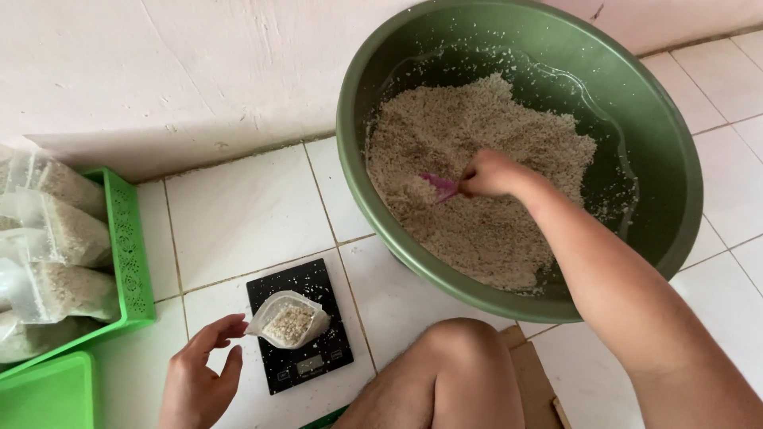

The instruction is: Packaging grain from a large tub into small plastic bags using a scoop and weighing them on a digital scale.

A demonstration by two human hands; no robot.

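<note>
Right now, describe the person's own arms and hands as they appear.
Both are bare: the left hand and right hand wear no gloves, rings or watch. No sleeve covers the right forearm. The fingers are uncovered.

Person's sitting on a white tiled floor with a big green basin of pale grain. The right hand is down in the grain, gripping a small pink scoop. The left hand is open, fingertips just touching a small clear bag partly filled with grain, which sits on a black kitchen scale. Off to the left, a green basket holds more filled bags.
</note>
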